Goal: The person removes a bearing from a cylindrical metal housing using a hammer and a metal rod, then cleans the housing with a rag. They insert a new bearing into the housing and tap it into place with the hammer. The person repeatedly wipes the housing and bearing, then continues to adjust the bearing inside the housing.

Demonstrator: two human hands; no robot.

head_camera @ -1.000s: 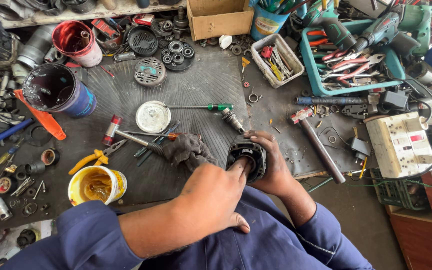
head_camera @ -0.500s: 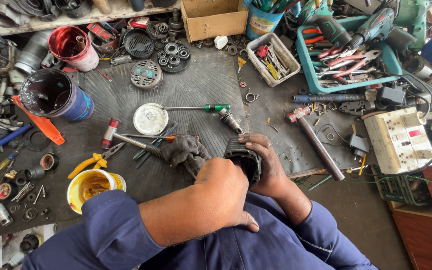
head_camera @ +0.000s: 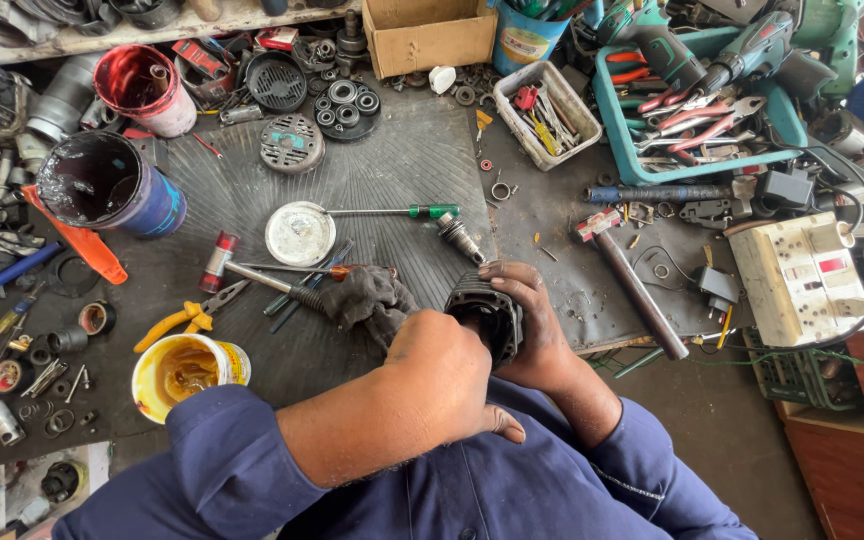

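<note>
My right hand (head_camera: 527, 325) grips a black ribbed motor housing (head_camera: 482, 305) from its right side, just above the near edge of the workbench. My left hand (head_camera: 447, 375) is closed over the near end of that housing; what its fingers hold inside is hidden. A dirty grey rag (head_camera: 367, 300) lies on the dark ribbed mat (head_camera: 392, 170) just left of the housing. Both arms wear blue sleeves.
On the mat lie a round metal lid (head_camera: 299, 233), a green-handled screwdriver (head_camera: 392, 211), and a small hammer (head_camera: 252, 272). A yellow grease tub (head_camera: 180, 372), yellow pliers (head_camera: 177, 320) and a dark paint can (head_camera: 107, 185) sit left. A teal tool tray (head_camera: 697, 110), a white socket box (head_camera: 802, 280) and a large hammer (head_camera: 627, 280) are right.
The housing and both hands stay at the bench edge. My left hand has shifted slightly over the housing's end. The view has drifted a little.
</note>
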